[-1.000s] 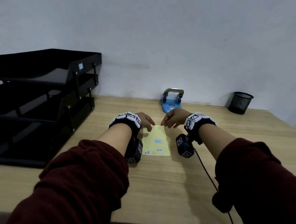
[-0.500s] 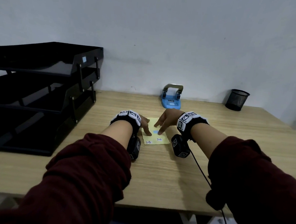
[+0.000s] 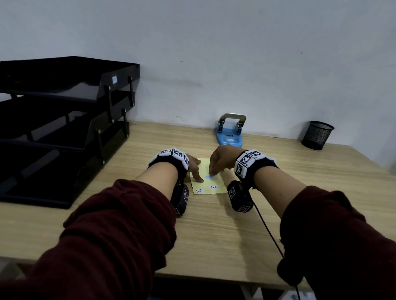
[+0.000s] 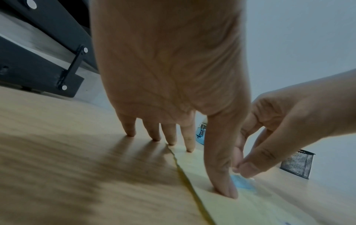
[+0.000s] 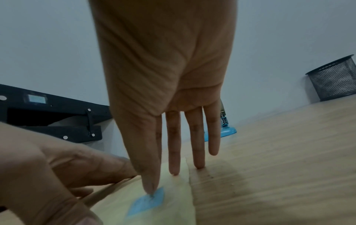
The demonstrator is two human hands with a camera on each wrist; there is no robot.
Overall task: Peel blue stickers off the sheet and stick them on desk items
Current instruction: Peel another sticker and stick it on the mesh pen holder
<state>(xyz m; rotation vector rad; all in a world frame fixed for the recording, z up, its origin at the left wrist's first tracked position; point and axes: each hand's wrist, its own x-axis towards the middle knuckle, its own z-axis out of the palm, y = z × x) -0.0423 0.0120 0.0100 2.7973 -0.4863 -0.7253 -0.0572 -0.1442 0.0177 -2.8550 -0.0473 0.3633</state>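
At the centre of the surface, your left hand lies flat with straight fingers, thumb pressing the yellow sheet down. Your right hand reaches down with extended fingers, its index fingertip touching the blue sticker, gripping nothing. The sticker lies flat mid-sheet, slightly blurred.

1. Wood-grain desk, light top, back edge against the wall.
2. Far left: black 3-tier letter tray, foot on the desktop.
3. Centre: yellow sheet flat on the top w/ one blue sticker; both hands' fingertips down on it.
4. Back centre: blue hole punch.
5. Back right corner: black mesh pen cup, upright.
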